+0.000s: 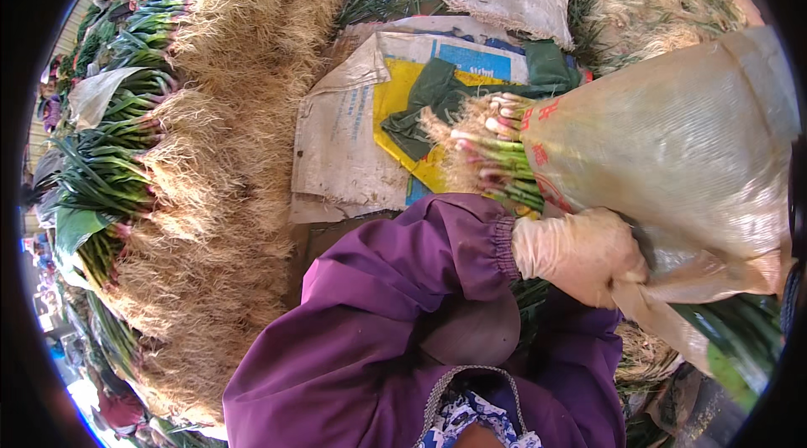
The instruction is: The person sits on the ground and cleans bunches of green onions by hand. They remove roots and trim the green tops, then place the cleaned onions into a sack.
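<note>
With your gloved left hand clamped on the sack, keep it snug around the scallion bundle; your right hand is hidden.

Purple sleeve and cream glove are being noted; translucent beige sack is showing red marks; scallions are appearing green, pink-white.

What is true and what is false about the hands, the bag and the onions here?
1. The gloved hand grips a translucent plastic bag. True.
2. The sleeve is yellow. False: it is purple.
3. Green onions stick out of the bag, roots first. True.
4. The stacked bundles at the left show no roots. False: their pale roots face the middle.
5. Both hands are in plain view. False: only one shows.
</note>
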`<state>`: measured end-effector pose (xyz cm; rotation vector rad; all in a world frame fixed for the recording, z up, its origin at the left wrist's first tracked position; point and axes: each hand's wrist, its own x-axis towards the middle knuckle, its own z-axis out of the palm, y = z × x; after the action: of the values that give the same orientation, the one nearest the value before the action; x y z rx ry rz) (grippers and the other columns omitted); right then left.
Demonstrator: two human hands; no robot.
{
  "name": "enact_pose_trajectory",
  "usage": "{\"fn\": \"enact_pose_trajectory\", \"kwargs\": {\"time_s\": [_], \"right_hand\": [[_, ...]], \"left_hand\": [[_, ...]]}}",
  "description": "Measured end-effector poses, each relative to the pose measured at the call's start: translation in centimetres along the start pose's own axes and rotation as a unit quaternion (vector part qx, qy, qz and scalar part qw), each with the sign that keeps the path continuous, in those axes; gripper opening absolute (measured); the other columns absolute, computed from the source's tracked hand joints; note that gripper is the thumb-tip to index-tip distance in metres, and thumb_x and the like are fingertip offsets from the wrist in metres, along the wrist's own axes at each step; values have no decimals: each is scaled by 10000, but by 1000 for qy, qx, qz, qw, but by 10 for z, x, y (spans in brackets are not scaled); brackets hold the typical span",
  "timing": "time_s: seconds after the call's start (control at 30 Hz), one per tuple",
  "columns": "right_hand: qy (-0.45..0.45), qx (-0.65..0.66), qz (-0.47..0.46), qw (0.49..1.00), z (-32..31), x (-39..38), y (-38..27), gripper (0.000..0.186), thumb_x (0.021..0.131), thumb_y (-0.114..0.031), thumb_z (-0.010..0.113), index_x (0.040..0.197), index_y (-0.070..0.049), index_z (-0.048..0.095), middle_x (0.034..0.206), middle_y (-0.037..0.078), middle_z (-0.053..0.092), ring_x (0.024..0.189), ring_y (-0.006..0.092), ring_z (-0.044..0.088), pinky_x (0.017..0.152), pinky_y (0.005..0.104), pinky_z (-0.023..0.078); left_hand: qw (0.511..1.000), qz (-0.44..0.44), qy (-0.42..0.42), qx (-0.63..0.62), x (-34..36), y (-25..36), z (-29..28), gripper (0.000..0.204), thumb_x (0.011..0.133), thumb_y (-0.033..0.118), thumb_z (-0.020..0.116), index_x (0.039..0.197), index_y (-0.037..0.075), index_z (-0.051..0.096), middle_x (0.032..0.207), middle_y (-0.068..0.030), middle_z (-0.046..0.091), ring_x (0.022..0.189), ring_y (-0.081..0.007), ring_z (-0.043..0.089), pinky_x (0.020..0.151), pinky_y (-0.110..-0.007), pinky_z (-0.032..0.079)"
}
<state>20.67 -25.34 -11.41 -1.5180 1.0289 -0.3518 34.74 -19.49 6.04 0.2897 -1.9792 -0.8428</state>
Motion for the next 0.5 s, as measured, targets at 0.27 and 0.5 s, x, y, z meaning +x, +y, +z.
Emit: {"fn": "enact_pose_trajectory", "kwargs": {"time_s": [0.27, 0.5], "right_hand": [[-106, -58, -10, 993, 13, 55, -22, 485, 988, -391, 397, 1344, -63, 429, 1275, 109, 528, 1165, 225, 504, 983, 358, 401], [-108, 3, -161, 981, -37, 131, -75, 500, 982, -417, 398, 1337, -68, 438, 1239, 103, 555, 1138, 228, 523, 971, 370, 417]], "left_hand": [[882, -321, 252, -236, -148, -121, 9, 109, 764, 46, 632, 860, 65, 681, 713, -41, 655, 666, -156, 604, 603, -338, 491], [820, -295, 401, -284, -103, -103, -66, 45, 875, 115, 628, 879, 73, 644, 713, 3, 622, 612, -88, 569, 523, -250, 476]]}}
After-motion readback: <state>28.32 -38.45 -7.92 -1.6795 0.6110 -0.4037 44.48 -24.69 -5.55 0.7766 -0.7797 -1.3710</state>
